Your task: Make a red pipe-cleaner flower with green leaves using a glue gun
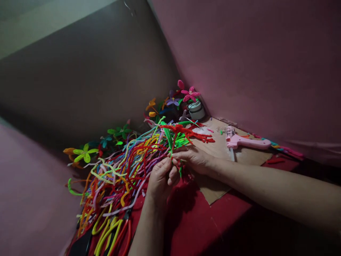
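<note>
Between my two hands is a red pipe-cleaner flower (176, 129) with a red stem and a long green leaf (167, 134) beside it. My left hand (163, 177) is closed around the lower stem, thumb and fingertips pressed together. From the right, my right hand (195, 159) pinches the same stem just above, its fingers touching those of the left. Bits of red and green show below the fingers, partly hidden by the hands. Behind and to the left lies a big heap of loose coloured pipe cleaners (133, 153).
A pink glue gun (249, 142) rests on a cardboard sheet (213, 192) at the right. Finished pipe-cleaner flowers, one pink (190, 94) and one lime green (85, 153), stand along the wall by a white-lidded jar (196, 110). Red cloth (197, 222) covers the table.
</note>
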A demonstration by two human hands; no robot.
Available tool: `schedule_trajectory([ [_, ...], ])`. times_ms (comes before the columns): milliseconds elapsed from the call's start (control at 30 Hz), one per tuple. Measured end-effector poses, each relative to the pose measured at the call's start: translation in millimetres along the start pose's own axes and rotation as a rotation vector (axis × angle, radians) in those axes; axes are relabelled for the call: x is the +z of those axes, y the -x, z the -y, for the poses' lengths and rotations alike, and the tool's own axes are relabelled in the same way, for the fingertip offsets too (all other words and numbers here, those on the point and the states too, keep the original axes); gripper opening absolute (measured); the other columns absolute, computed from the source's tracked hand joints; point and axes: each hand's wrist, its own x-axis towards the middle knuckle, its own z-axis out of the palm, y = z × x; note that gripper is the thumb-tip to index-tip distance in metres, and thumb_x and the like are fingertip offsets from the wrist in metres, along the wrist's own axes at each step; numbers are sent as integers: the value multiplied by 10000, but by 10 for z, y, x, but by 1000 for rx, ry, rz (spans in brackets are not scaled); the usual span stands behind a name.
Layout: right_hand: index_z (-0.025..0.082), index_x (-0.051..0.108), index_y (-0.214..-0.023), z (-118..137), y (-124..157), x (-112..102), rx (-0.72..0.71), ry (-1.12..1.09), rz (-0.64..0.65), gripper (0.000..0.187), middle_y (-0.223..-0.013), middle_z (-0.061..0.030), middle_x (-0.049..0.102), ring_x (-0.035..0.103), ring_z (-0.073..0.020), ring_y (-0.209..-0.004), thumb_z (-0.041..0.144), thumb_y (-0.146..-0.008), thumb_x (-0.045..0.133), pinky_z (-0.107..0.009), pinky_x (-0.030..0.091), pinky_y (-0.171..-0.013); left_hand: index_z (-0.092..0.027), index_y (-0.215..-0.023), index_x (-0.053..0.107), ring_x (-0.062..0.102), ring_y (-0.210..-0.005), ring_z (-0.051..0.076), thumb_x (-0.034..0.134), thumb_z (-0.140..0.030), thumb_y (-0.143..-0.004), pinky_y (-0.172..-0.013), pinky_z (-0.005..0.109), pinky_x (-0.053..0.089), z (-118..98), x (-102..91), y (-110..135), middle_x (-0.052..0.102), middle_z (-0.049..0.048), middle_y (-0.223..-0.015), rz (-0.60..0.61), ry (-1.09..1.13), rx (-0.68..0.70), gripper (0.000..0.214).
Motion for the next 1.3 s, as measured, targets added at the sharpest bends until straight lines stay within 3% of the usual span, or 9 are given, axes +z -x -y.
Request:
schedule_trajectory([
  [233,131,626,-805,21,30,25,57,-71,56,164,-665,-27,619,577,-137,-505,261,-704,630,-291,446,-538,-120,-778,586,426,-370,77,536,-536,-766,-394,189,324,-76,22,-18,545,-2,-490,-141,-241,9,419],
  [467,129,669,-731,15,23,55,56,-86,-172,139,-649,-10,641,560,-106,-561,203,-614,685,-230,419,-539,-191,-788,613,462,-504,116,658,-318,-707,-522,204,337,-11,64,15,548,-18,-583,-335,-878,334,157],
  [600,126,668,-650,17,36,94,61,-81,-222,117,-597,0,634,547,-101,-539,201,-570,708,-229,394,-537,-222,-744,638,419,-524,148,702,-217,-631,-514,201,249,64,142,34,519,0,-592,-506,-1039,461,130],
  [700,131,650,-588,26,56,101,102,8,-253,105,-505,16,588,504,-96,-484,217,-579,709,-234,366,-511,-219,-704,641,369,-491,154,682,-188,-629,-490,203,193,87,147,33,455,-5,-535,-540,-1032,454,92],
  [833,141,672,-640,16,64,87,164,101,-291,135,-461,39,544,444,-80,-432,270,-617,706,-235,344,-493,-231,-695,657,383,-497,141,644,-164,-662,-517,202,230,78,76,22,504,-3,-547,-487,-1046,503,76],
  [967,143,687,-707,-1,47,97,23,55,-151,166,-658,-4,649,572,-121,-654,276,-614,719,-247,418,-660,-229,-699,655,404,-462,116,587,-203,-742,-521,206,285,41,1,22,503,-28,-506,-455,-1086,492,84],
  [1067,145,679,-722,4,32,100,-44,74,-123,164,-672,-1,643,561,-122,-669,269,-621,714,-253,418,-677,-211,-676,642,416,-453,104,565,-257,-776,-488,202,303,6,1,29,499,-32,-499,-437,-1027,452,134],
  [1167,138,665,-684,7,20,78,-32,101,-40,165,-636,-7,624,542,-126,-628,299,-656,686,-271,418,-660,-183,-694,632,391,-413,84,586,-296,-769,-435,191,297,-18,36,25,470,-46,-464,-411,-846,358,144],
  [1300,132,673,-691,-2,13,44,-4,77,-42,185,-632,-14,616,542,-130,-644,314,-656,685,-287,421,-700,-148,-671,573,326,-349,38,641,-326,-731,-371,153,249,-9,66,-6,447,-60,-437,-309,-338,175,200],
])
